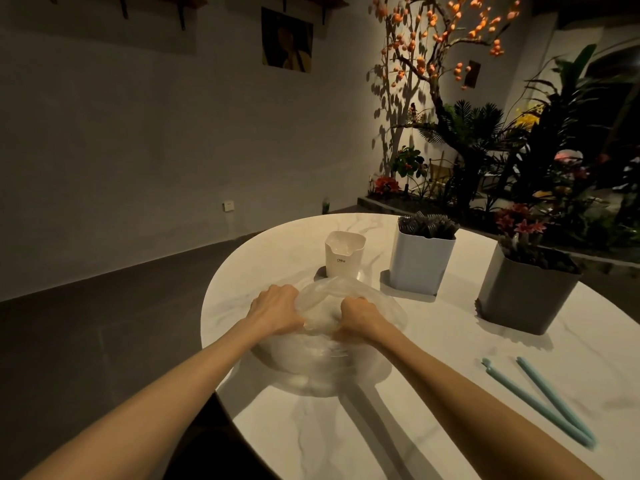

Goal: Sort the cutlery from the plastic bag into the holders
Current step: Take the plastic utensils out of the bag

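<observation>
Head view: both bare hands are on a clear plastic bag (322,344) that sits bulging on the white marble-patterned round table (433,427). The left hand (277,308) has its fingers curled over the bag's upper left edge, gripping the film. The right hand (358,315) is fisted on the bag's top, knuckles up, bunching the plastic under it. Between the two hands the bag's mouth rises in a loose fold. What the bag holds is only a pale blur through the plastic.

Just beyond the hands stands a small white holder (344,256) with a printed label, almost touching the bag's far edge. Beyond and to the right of the right hand is a taller white holder (419,263) packed with dark cutlery (427,225), ends pointing up. Farther right, well apart from the hands, is a grey holder (519,292) with dark pieces inside. Near the right forearm, two light blue sealing sticks (540,401) lie on the table, meeting in a V.

Past the table are potted plants (485,140) and a branch with orange fruit.
</observation>
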The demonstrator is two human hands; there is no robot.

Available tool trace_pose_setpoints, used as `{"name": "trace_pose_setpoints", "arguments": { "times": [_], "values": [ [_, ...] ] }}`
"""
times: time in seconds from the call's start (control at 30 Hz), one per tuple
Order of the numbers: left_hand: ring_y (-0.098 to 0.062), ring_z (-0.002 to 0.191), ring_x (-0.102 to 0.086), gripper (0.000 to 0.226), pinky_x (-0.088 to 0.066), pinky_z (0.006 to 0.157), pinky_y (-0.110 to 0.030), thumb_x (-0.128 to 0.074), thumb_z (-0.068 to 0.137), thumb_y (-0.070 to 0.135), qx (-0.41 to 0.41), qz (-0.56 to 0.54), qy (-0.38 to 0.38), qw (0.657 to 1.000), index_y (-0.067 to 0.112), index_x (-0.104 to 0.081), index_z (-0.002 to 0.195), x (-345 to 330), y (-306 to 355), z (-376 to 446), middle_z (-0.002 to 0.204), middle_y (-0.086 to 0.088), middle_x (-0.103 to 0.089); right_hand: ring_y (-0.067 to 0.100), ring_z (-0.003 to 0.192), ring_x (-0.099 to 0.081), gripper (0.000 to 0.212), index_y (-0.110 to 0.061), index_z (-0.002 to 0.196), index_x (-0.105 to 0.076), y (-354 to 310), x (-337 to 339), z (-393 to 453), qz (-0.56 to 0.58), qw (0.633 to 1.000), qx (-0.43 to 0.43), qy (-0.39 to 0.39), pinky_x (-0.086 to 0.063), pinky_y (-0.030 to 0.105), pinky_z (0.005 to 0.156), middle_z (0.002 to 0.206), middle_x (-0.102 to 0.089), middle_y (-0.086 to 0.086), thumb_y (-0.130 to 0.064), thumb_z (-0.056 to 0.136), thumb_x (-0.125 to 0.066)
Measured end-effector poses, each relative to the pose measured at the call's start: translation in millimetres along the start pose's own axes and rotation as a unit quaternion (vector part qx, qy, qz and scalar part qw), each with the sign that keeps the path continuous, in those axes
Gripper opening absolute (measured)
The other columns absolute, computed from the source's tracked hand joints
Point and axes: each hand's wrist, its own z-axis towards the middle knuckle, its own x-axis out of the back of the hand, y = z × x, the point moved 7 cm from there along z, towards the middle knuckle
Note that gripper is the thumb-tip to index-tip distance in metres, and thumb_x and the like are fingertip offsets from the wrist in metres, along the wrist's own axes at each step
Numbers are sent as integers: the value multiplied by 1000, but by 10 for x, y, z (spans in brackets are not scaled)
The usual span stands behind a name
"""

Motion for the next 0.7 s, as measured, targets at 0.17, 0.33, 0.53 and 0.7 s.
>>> {"name": "trace_pose_setpoints", "arguments": {
  "times": [0.17,0.33,0.53,0.7],
  "values": [
    [-28,75,-51,6,-38,59,-37,-48,88,16,-25,-112,46,992,17,-44,84,76,50,24,84,-8,-55,27,84,-53,26,-10,73,-55,121,119,25,87,996,-20,-2,-40,27,58,77,-55,5,-31,86,-66],
    [-16,64,-42,13,-31,53,-30,-49,92,12,-43,-154,91,983,16,-40,84,210,149,-50,77,-3,-51,30,101,-61,36,1,112,-65,185,229,-34,125,992,-21,-21,-53,41,86,110,-68,17,-25,87,-66],
    [-16,67,-49,11,-35,54,-25,-53,93,10,-46,-187,153,969,13,-43,97,277,102,-116,85,-5,-58,22,86,-52,22,7,104,-64,161,271,-62,141,989,-7,-38,-41,29,67,95,-69,6,-5,89,-53],
    [-19,80,-54,5,-43,62,-29,-52,97,16,-14,-240,132,962,14,-49,94,292,123,-57,92,-3,-58,19,68,-51,19,-1,73,-63,151,219,-42,148,988,-17,-34,-38,25,55,72,-59,7,-14,86,-57]
  ]
}}
